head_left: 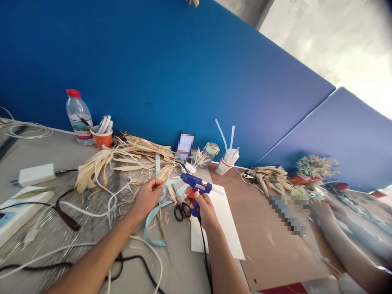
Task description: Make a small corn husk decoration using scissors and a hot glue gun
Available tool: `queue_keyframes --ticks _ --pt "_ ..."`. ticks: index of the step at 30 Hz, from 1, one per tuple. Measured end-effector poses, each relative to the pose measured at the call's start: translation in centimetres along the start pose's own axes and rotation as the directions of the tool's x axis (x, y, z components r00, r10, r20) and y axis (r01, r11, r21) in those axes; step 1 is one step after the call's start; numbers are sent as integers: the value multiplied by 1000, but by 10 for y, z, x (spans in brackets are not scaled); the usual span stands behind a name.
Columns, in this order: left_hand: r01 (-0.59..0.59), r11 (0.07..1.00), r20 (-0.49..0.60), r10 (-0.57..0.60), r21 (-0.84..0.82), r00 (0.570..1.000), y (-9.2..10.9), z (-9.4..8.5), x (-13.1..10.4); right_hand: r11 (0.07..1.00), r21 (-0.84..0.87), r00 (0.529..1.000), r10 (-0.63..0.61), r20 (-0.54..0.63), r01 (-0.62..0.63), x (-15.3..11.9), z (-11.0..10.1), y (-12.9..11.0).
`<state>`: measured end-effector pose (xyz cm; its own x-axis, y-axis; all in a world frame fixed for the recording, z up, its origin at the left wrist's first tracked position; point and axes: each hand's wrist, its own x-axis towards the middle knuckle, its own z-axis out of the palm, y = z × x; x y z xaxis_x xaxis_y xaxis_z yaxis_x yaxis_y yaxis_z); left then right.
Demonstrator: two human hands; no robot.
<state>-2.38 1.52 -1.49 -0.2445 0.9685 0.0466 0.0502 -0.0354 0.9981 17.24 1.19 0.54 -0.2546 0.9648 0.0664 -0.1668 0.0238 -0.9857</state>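
My right hand (pixel 206 207) grips a blue hot glue gun (pixel 196 183) by its handle. The gun's nozzle points left, a small light glows on its body and a clear glue stick sticks out at the back. A black cord runs down from it. The fingers of my left hand (pixel 150 197) are pinched together on a light blue ribbon (pixel 150 220), just left of the nozzle. The ribbon's loose length curls down onto the table. Black-handled scissors (pixel 182 211) lie between my hands. Beneath the glue gun is a white sheet (pixel 220 220).
Dried corn husks (pixel 143 149) lie behind my left hand. White and black cables (pixel 104 214) cross the left side near a power strip (pixel 18 212). A bottle (pixel 80 118) and cups (pixel 225 165) line the blue partition. At right are another person's hands (pixel 324 214).
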Motion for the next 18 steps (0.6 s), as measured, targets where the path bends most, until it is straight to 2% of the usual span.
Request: queue_keyframes --ticks 5,10,15,18 --pt "112 967 67 -99 -227 993 0 1 -1 995 -94 994 17 -107 -27 3 0 -2" --pt "210 892 173 -152 -400 973 10 3 -6 950 -290 948 18 -319 -116 1 2 -10" --pt "269 834 251 -163 -482 954 14 2 -8 853 -504 899 -108 -425 -136 -5 -11 -16" --pt "296 801 298 -155 -521 942 13 2 -8 746 -650 866 -221 -449 -147 -12 -26 -15"
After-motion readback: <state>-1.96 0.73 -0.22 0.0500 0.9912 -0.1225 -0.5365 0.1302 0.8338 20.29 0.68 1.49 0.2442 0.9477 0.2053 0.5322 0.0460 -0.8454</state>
